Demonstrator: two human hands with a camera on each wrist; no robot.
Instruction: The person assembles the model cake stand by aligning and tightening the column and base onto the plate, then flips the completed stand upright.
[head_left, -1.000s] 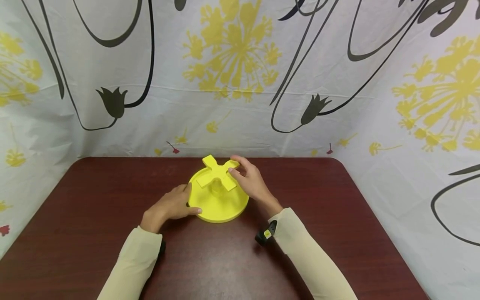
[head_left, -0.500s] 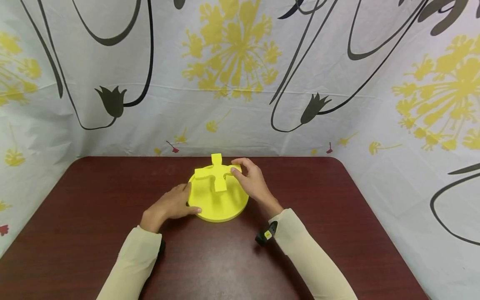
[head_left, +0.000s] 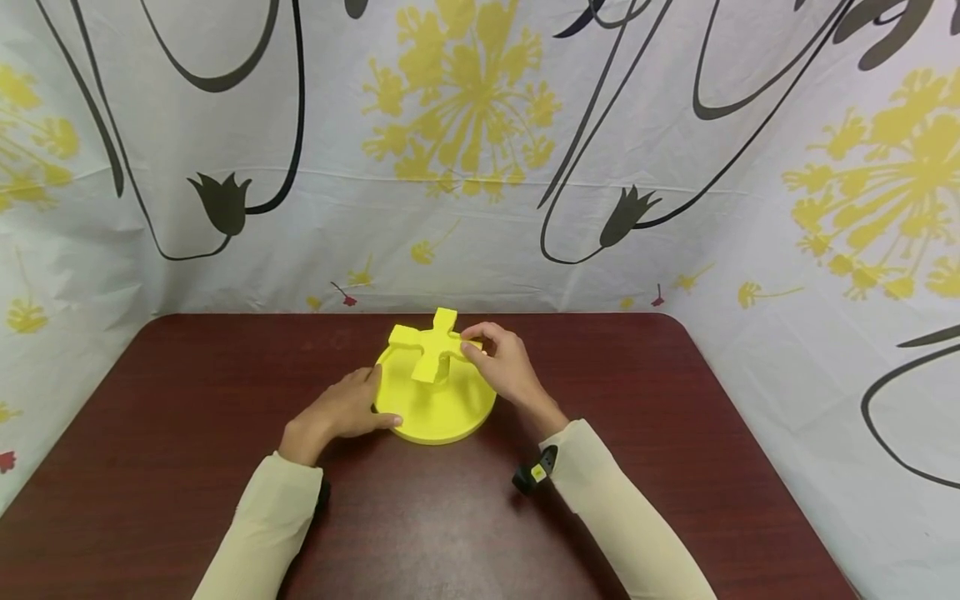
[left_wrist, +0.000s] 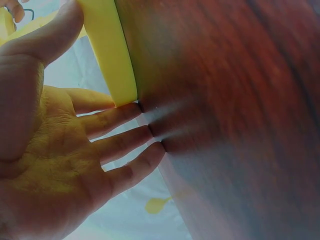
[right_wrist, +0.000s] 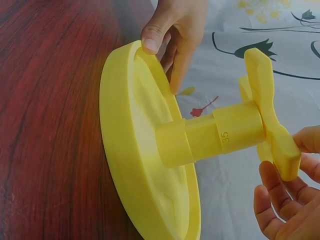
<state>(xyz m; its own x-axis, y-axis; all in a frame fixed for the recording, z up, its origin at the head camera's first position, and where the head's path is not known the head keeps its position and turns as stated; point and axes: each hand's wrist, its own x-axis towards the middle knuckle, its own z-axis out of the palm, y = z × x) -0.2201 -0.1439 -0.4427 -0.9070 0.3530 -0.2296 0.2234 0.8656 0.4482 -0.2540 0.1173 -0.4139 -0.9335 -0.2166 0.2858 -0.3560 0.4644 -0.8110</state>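
Note:
A round yellow dish-like base [head_left: 442, 423] with a raised rim lies on the table. From its middle rises a yellow stem [right_wrist: 200, 137] with a wider collar marked "35", topped by a four-armed cross handle [head_left: 429, 348]. My left hand [head_left: 347, 407] holds the base at its left side, thumb over the rim and fingers spread along the outside edge. With thumb and fingertips, my right hand [head_left: 507, 365] pinches the cross handle's right arm. In the right wrist view, the handle [right_wrist: 275, 125] stands well above the base, the collar beneath it.
The dark red-brown table [head_left: 645, 467] has rounded far corners. Behind it hangs a white cloth [head_left: 480, 275] printed with flowers. A black device [head_left: 534, 473] is strapped at the right wrist, and another [head_left: 323, 497] shows at the left wrist.
The cross handle has turned clockwise as seen from above, with my right fingers at its right side. The base and my left hand have stayed in place.

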